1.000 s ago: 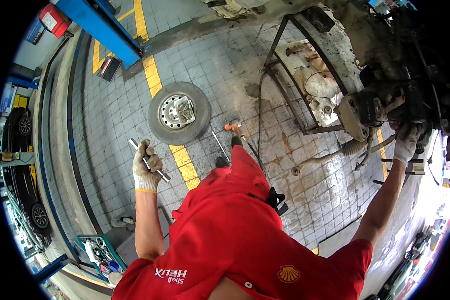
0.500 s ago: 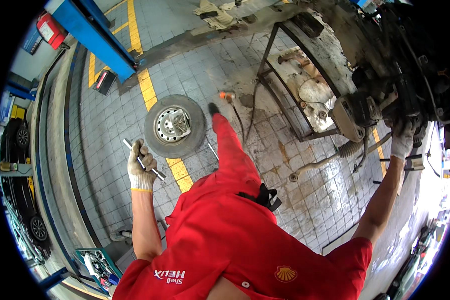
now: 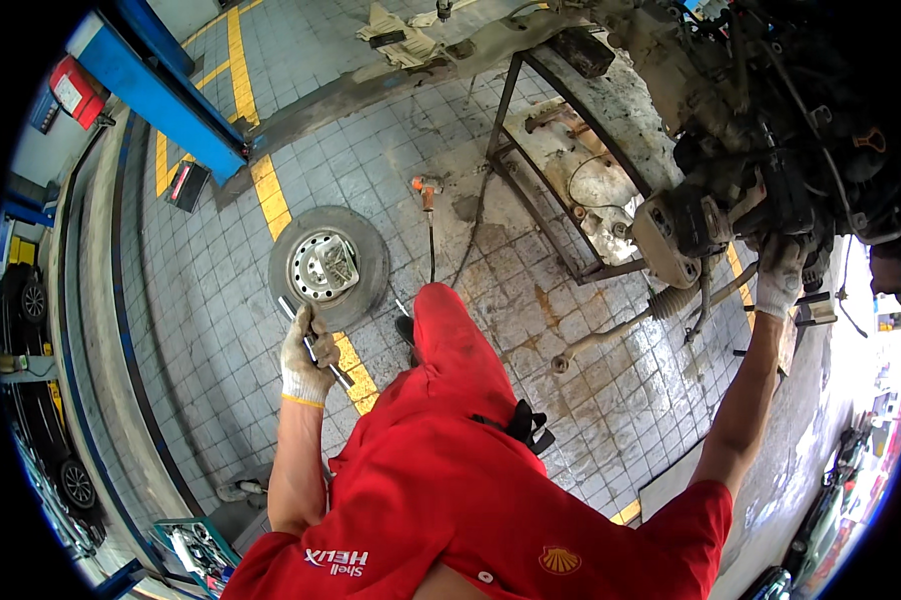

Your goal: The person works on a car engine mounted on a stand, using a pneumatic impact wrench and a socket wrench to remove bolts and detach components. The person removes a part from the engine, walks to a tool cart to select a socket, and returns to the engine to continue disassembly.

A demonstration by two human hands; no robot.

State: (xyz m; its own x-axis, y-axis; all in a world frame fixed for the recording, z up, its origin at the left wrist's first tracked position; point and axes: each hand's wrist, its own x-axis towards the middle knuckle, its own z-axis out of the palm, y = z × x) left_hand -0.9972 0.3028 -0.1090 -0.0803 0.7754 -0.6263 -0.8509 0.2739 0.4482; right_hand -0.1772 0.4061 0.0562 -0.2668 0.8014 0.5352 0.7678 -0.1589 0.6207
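My left hand [image 3: 309, 360], in a whitish knit glove with a yellow cuff edge, is closed round a slim silver metal bar [image 3: 340, 376]. The bar slants across the fingers, its two ends sticking out, above the floor in front of the wheel [image 3: 376, 262]. On the far right my right hand [image 3: 779, 280], gloved too, reaches up to the underside of a dark, greasy engine assembly [image 3: 706, 222]. Its fingers are curled in among dark parts, which partly hide them; what they grip cannot be made out.
Loose parts lie on the wheel's rim. Beyond it an orange-headed tool [image 3: 428, 187] with a hose lies on the tiles. A metal frame stand [image 3: 561, 235] is under the assembly; a rod with a ribbed boot [image 3: 611, 337] hangs near it. A blue lift post [image 3: 161, 95] stands far left.
My leg has drawn back and is now bent at the knee. The view has shifted slightly. Both hands keep their hold, the left still with the metal bar, the right still at the engine assembly.
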